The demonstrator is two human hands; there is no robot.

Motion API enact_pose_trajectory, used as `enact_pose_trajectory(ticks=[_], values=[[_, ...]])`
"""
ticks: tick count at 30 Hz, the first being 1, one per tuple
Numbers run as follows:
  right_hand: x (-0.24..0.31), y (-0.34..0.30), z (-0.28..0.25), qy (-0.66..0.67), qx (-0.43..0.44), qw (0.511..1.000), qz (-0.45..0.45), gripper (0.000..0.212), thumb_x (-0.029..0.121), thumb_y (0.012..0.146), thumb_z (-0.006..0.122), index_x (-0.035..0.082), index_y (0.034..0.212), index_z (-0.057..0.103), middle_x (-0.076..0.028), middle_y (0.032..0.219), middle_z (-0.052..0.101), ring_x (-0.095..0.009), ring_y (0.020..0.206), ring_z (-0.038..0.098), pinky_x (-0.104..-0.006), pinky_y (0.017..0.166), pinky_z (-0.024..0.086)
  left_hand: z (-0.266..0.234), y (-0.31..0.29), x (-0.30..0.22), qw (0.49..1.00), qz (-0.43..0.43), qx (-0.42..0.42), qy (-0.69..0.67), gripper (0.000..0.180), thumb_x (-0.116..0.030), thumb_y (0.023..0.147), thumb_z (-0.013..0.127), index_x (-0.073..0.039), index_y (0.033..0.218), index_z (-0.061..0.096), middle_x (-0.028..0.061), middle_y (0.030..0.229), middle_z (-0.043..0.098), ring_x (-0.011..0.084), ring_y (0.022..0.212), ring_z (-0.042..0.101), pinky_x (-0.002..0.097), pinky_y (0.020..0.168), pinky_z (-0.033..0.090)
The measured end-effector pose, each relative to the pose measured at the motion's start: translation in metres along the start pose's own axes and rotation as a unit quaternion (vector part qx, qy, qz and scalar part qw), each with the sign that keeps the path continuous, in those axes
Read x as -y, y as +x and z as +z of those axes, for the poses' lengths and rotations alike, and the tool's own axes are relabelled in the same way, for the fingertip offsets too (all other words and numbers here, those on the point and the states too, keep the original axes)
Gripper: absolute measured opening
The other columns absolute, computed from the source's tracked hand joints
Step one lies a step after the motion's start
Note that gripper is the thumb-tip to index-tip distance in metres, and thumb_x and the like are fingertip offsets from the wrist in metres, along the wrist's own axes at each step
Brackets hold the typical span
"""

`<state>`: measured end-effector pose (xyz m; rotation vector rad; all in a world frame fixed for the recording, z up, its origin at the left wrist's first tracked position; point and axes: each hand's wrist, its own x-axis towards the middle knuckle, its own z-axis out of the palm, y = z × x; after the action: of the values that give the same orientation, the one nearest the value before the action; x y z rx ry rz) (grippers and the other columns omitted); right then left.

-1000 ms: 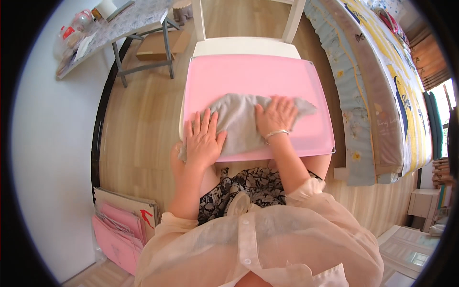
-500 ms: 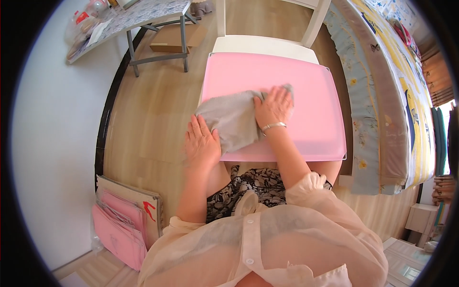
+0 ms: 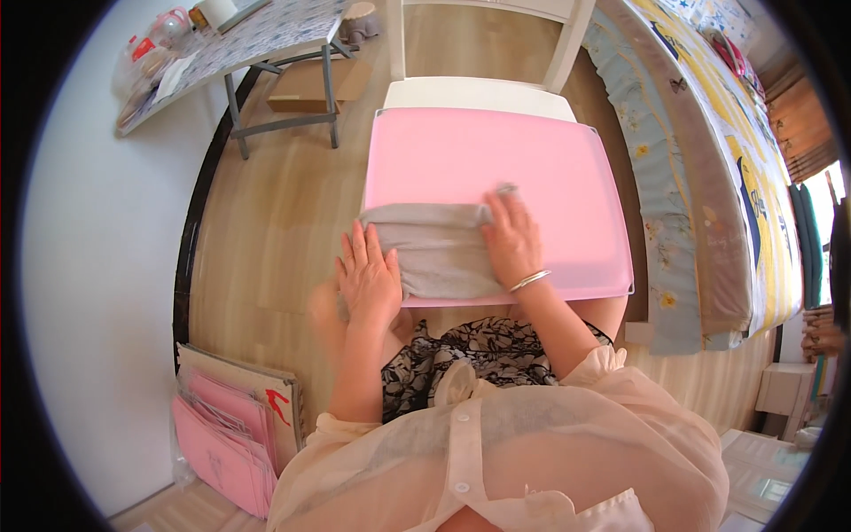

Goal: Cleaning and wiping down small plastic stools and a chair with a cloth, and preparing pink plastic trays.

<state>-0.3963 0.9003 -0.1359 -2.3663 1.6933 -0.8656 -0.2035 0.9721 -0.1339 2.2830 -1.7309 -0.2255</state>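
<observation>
A soft grey cloth (image 3: 439,257) lies creased on the near left part of a flat pink panel (image 3: 496,155) with rounded corners. My left hand (image 3: 370,277) rests palm down at the cloth's left end, its fingers stretched out. Against the cloth's right end lies my right hand (image 3: 514,238), also palm down, with a bracelet at its wrist. The fingers of this hand are long and slightly blurred. A small grey tip of cloth (image 3: 506,188) shows just beyond them. The panel's near edge lies over my lap.
A white chair (image 3: 479,93) stands under the panel's far side. To the left are a folding table (image 3: 257,44), a cardboard box (image 3: 315,86) and a stack of folded pink panels (image 3: 226,443) by the wall. A bed (image 3: 718,168) runs along the right.
The grey cloth is now a lower, straighter band along the panel's near side. My right hand has moved nearer to me; my left hand stays at the cloth's left end.
</observation>
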Motion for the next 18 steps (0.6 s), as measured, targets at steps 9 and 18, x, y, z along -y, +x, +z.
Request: enact_pose_trajectory(ticks=[9,18], values=[[0.033,-0.015,0.027,-0.049,0.027,0.995,-0.085,0.034,0.017,0.077,0.045,0.014,0.109,0.053,-0.019,0.121,0.041,-0.038,0.115,0.033,-0.0488,0.095,0.026,0.016,-0.004,-0.015,0.984,0.157,-0.061,0.066,0.046,-0.03,0.087,0.038,0.001,0.121,0.04,0.0146,0.131,0.032,0.0306,0.124,0.025,0.0466,0.101,0.016],[-0.035,-0.048,-0.056,0.016,0.074,0.994,-0.074,0.037,0.021,0.07,0.06,0.004,0.102,0.056,-0.013,0.113,0.05,-0.03,0.108,0.043,-0.0386,0.091,0.035,-0.013,-0.018,-0.009,0.909,0.414,0.017,0.04,0.06,-0.044,0.079,0.047,0.001,0.118,0.044,0.0155,0.125,0.04,0.031,0.119,0.033,0.0473,0.098,0.022]])
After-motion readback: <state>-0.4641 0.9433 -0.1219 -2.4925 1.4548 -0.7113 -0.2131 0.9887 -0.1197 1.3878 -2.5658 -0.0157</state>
